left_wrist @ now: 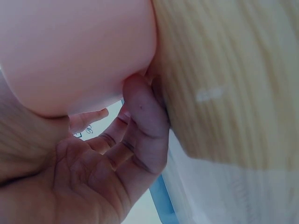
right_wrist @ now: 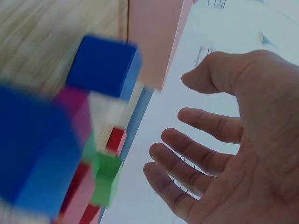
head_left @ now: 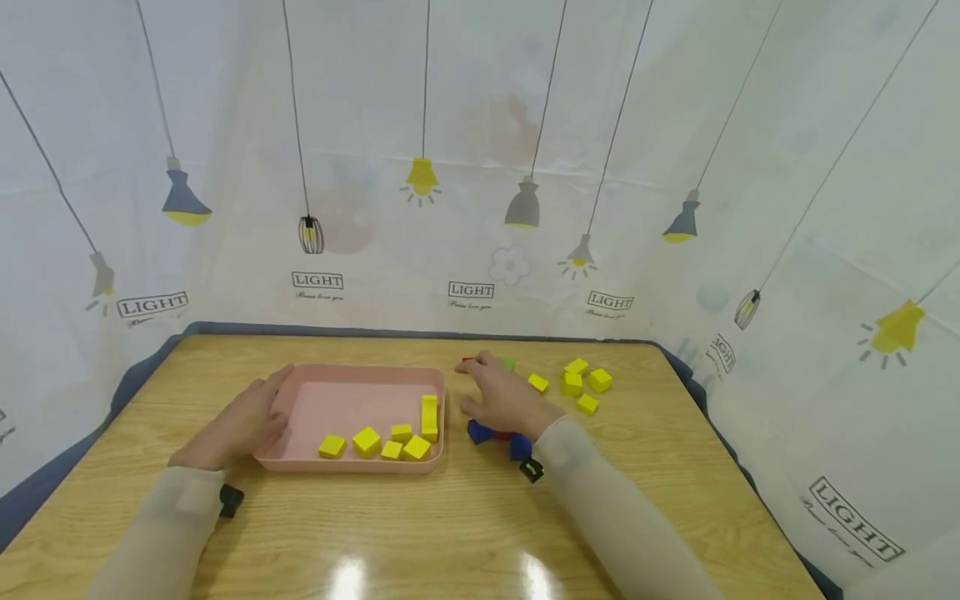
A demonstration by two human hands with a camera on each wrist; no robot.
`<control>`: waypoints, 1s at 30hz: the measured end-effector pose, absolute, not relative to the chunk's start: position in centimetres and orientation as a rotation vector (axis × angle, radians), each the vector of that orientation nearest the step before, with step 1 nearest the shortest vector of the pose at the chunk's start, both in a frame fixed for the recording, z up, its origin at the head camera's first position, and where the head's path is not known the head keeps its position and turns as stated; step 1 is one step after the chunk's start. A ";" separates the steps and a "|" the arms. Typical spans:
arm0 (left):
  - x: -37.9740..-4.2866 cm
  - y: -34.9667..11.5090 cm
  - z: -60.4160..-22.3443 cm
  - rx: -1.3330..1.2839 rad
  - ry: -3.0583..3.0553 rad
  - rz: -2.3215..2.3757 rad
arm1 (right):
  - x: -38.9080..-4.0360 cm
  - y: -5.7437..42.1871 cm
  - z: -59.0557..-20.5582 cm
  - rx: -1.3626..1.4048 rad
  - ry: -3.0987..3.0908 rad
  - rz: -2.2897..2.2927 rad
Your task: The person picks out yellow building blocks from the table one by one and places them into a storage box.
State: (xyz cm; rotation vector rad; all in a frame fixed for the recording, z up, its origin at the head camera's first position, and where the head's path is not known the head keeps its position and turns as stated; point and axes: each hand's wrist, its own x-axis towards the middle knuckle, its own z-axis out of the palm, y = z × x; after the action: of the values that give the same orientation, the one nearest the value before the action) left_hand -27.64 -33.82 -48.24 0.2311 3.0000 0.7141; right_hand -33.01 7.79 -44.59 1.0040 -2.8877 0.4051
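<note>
My left hand (head_left: 243, 423) holds the left side of a shallow pink tray (head_left: 352, 400), its fingers curled at the outer wall in the left wrist view. Inside the tray, several yellow blocks (head_left: 367, 442) lie along the front and right sides. My right hand (head_left: 506, 396) hovers just right of the tray over a group of coloured blocks, partly covering them. From the right wrist, its fingers (right_wrist: 191, 163) look spread and hold nothing. Below them show blue blocks (right_wrist: 100, 65), a green block (right_wrist: 107, 179), a small red block (right_wrist: 116, 140) and a magenta one (right_wrist: 77, 109).
Farther right on the wooden table (head_left: 637, 500), several loose yellow blocks (head_left: 572, 383) lie in a cluster, with one yellow block (head_left: 537, 383) nearer my right hand. A white curtain (head_left: 465, 100) printed with lamps stands behind the table and along its sides.
</note>
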 end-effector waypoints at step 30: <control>-27.7 -33.8 -48.5 0.187 2.976 0.701 | -36.2 17.5 -45.9 0.679 -3.194 0.638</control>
State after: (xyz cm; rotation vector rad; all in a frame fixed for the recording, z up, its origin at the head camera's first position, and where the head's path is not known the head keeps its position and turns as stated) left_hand -27.69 -33.84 -48.47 0.1874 2.9759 0.7015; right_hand -36.21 17.52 -45.88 0.6793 -3.1935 0.6375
